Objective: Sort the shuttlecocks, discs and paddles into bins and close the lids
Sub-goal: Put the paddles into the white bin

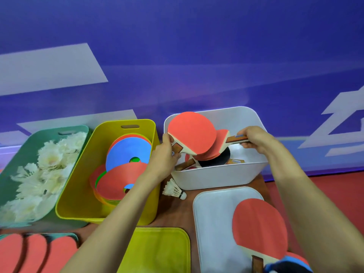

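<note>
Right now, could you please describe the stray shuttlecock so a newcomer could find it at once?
Find the white bin. At its near left corner, on the brown table, lies a shuttlecock on its side. Unlike those in the green bin, it sits outside every bin.

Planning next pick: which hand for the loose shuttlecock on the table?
Left, probably: left hand sits nearest the shuttlecock and the green bin; right hand is farther, across the white bin.
</note>
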Available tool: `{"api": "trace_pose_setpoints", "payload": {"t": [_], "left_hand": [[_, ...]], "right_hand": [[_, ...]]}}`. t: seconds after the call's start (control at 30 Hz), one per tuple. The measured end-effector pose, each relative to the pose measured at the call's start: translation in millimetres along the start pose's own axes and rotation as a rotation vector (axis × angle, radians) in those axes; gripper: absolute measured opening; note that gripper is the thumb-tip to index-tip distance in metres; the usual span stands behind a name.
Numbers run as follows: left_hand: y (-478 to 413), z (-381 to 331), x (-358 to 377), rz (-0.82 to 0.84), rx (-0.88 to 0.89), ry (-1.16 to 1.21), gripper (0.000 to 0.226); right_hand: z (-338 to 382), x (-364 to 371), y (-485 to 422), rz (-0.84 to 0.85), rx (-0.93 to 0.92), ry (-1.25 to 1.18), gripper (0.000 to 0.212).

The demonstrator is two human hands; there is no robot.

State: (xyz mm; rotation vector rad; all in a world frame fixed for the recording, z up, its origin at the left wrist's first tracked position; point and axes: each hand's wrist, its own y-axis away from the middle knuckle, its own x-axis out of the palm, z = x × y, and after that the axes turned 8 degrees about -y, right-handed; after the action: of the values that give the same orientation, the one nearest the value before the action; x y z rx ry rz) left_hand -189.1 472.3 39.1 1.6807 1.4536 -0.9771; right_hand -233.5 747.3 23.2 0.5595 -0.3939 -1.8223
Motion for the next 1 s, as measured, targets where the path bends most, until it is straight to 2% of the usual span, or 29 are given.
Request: {"api": "trace_pose_setpoints", "payload": {"t": [0.17,0.2,0.27,0.33,0.4,0.43,0.5,0.57,0.67,0.8,1.0], "left_hand": [[-17,-11,12,0.057,-0.003,-0.031,0.040],[-19,-13,13,0.069,0.004,-0.045,0.038],[-23,-15,18,0.099,0.015,-0.047,0.035],[-29,-15,25,0.151,0.012,-0.019,0.035],[-37,-14,34,0.202,-0.009,-0.002,0.033],[-42,-13,38,0.226,-0.029,0.014,0.033],[-50,-14,47,0.276,-0.077,0.106,0.035],[-55,-14,58,0.305,-0.108,0.165,0.037],[-58,-11,74,0.326,-0.093,0.048,0.049],[-67,-11,74,0.147,-0.056,-0.153,0.068],[-21,-30,44,-0.132,0.236,0.038,0.037]], "right_hand": [[-9,7,-12,0.047,0.092,-0.044,0.020],[-11,9,-14,0.032,0.091,0.014,0.019],[-16,12,-15,0.014,0.079,0.315,0.005],[-23,14,-17,0.004,0.059,0.517,0.019],[-26,17,-13,0.062,0.042,0.603,0.010],[-26,16,-10,0.073,0.036,0.675,0.012],[-24,15,-3,0.084,-0.023,0.815,0.029],[-27,13,-3,0.058,-0.097,0.816,0.036],[-33,10,-7,0.018,-0.154,0.727,0.041],[-37,8,3,-0.022,-0.373,0.602,0.036],[-42,8,59,-0.078,-0.727,0.449,0.025]]}}
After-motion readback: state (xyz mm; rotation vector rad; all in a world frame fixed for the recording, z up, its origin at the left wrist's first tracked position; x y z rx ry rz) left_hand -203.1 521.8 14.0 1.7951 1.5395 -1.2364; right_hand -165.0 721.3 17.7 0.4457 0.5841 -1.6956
